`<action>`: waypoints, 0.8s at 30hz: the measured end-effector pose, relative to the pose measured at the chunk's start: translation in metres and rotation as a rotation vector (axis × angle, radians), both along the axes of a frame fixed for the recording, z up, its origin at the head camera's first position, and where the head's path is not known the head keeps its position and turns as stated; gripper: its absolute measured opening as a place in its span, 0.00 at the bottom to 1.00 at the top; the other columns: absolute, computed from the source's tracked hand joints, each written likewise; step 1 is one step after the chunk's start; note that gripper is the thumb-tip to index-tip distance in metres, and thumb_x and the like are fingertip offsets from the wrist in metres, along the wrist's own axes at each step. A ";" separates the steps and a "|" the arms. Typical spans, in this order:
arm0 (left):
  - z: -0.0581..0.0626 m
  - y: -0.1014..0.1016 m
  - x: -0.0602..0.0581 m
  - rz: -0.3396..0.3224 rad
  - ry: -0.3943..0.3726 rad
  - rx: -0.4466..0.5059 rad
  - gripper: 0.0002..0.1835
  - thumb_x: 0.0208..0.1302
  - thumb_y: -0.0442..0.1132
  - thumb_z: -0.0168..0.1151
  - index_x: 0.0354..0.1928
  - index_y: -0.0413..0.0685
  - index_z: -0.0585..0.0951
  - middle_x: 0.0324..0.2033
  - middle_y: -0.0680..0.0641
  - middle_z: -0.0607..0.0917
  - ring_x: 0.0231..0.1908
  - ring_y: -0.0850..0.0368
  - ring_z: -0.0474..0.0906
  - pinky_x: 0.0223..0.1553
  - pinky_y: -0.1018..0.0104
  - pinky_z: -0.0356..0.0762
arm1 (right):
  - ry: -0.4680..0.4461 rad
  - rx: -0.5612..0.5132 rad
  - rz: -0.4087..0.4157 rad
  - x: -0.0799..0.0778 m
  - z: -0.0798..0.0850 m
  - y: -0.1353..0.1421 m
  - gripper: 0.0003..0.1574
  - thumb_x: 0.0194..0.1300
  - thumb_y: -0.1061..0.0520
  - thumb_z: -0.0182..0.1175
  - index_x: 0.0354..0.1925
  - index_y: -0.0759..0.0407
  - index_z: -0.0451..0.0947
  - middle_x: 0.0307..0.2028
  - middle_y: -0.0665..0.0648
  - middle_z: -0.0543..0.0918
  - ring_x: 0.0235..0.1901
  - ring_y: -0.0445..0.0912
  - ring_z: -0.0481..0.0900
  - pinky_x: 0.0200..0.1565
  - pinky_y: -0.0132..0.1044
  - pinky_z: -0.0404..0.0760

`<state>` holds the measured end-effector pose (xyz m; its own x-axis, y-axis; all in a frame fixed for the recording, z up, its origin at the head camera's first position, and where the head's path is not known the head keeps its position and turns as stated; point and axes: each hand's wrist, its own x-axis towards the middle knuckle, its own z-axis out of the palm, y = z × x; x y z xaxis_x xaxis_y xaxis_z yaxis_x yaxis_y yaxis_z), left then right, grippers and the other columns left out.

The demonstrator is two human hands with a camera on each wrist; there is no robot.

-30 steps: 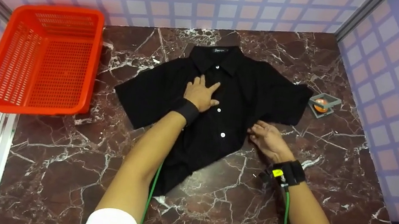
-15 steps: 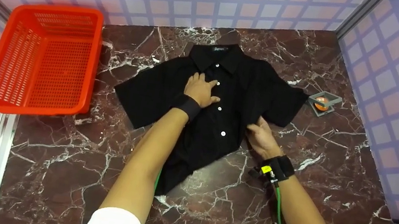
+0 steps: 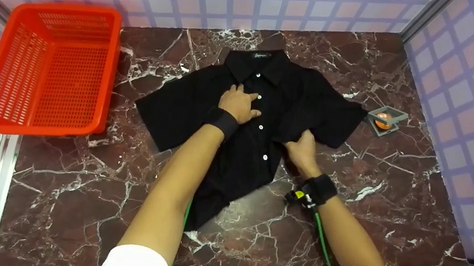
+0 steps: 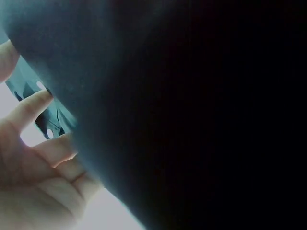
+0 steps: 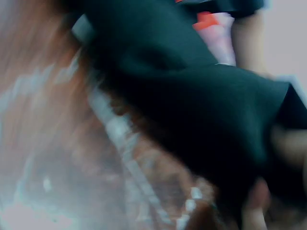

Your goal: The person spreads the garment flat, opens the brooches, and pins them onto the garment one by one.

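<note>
A black short-sleeved button-up shirt (image 3: 241, 170) lies front up, collar away from me, its lower part gathered to the left. Spread fingers of my left hand (image 3: 238, 104) rest on the chest, beside the row of white buttons. At the shirt's right side, below the sleeve, my right hand (image 3: 302, 154) pinches the edge and draws the cloth in a fold toward the middle. Dark cloth (image 4: 158, 110) fills much of the left wrist view. In the blurred right wrist view, fingertips (image 5: 256, 211) show at the cloth (image 5: 206, 110).
A red plastic basket (image 3: 106, 87) stands at the back left of the marbled brown tabletop (image 3: 95, 187). Touching or close by the right sleeve cuff is a small grey frame-like box (image 3: 388, 132) with an orange round piece (image 3: 382, 121). Tiled-pattern panels enclose the back and sides.
My right hand has taken hold of the shirt's right side and moved left and slightly away, folding the edge inward. The left hand has stayed on the chest.
</note>
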<state>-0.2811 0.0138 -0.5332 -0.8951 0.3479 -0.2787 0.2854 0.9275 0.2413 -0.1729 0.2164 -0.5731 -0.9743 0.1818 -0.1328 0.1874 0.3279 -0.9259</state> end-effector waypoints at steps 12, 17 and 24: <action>0.003 0.000 -0.004 0.000 0.019 -0.001 0.31 0.72 0.59 0.56 0.73 0.61 0.70 0.70 0.29 0.64 0.71 0.30 0.59 0.66 0.44 0.65 | -0.066 -0.131 -0.117 0.015 -0.001 0.019 0.10 0.52 0.75 0.65 0.35 0.70 0.79 0.23 0.52 0.80 0.19 0.39 0.78 0.25 0.27 0.79; 0.003 -0.001 -0.004 0.003 0.034 -0.008 0.32 0.72 0.60 0.55 0.74 0.63 0.68 0.68 0.29 0.66 0.70 0.31 0.61 0.64 0.45 0.69 | -0.101 -0.320 -0.112 0.023 -0.004 0.027 0.11 0.54 0.77 0.64 0.35 0.69 0.77 0.23 0.50 0.81 0.20 0.39 0.78 0.27 0.28 0.79; -0.001 0.000 -0.009 0.014 0.035 -0.012 0.31 0.72 0.60 0.55 0.74 0.64 0.69 0.67 0.30 0.67 0.70 0.32 0.61 0.63 0.45 0.70 | -0.174 -0.504 -0.052 0.037 -0.003 0.038 0.11 0.58 0.76 0.63 0.32 0.64 0.75 0.21 0.49 0.78 0.20 0.39 0.76 0.27 0.29 0.78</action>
<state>-0.2901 0.0135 -0.5345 -0.9092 0.3320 -0.2513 0.2803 0.9343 0.2200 -0.1356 0.2543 -0.5759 -0.9214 0.1013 -0.3752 0.3566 -0.1633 -0.9199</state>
